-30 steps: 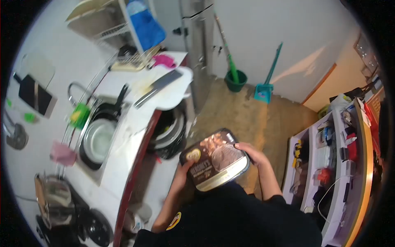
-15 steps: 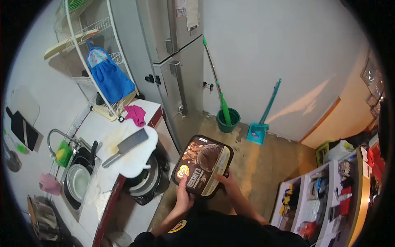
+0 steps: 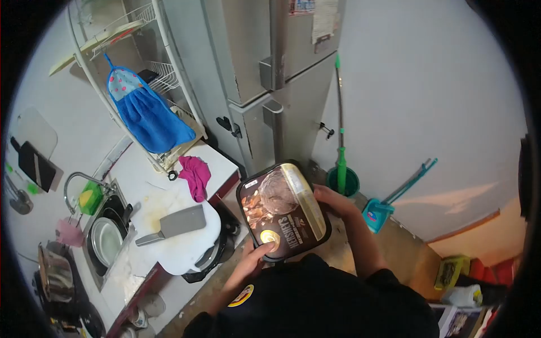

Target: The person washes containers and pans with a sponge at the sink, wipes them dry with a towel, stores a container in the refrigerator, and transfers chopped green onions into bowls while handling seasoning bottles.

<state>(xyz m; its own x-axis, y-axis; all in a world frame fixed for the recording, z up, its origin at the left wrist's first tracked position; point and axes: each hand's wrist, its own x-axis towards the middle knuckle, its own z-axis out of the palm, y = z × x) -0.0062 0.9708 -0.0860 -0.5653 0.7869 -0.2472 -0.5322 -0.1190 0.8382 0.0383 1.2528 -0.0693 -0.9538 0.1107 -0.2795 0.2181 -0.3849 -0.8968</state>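
A brown rectangular Hershey's ice cream tub (image 3: 283, 211) is held in front of my chest, its printed lid facing up. My left hand (image 3: 256, 260) grips the near left corner, thumb lying on the lid by the yellow logo. On the right edge is my right hand (image 3: 332, 201), its fingers wrapped round the side and partly hidden by the tub. To the left of the tub, a cleaver (image 3: 181, 221) rests on a white cutting board (image 3: 197, 243) at the counter's edge.
A steel fridge (image 3: 304, 101) stands ahead, with a white rack bearing a blue hand towel (image 3: 149, 118) to its left. A pink cloth (image 3: 195, 177) lies on the counter. The sink holds bowls (image 3: 106, 241). A green bucket (image 3: 350, 181) and teal dustpan (image 3: 376, 214) stand on the floor.
The view has swung toward the fridge, and the shelf at the right has mostly left the frame. The tub has turned in my hands, and my right hand has shifted up along its right side.
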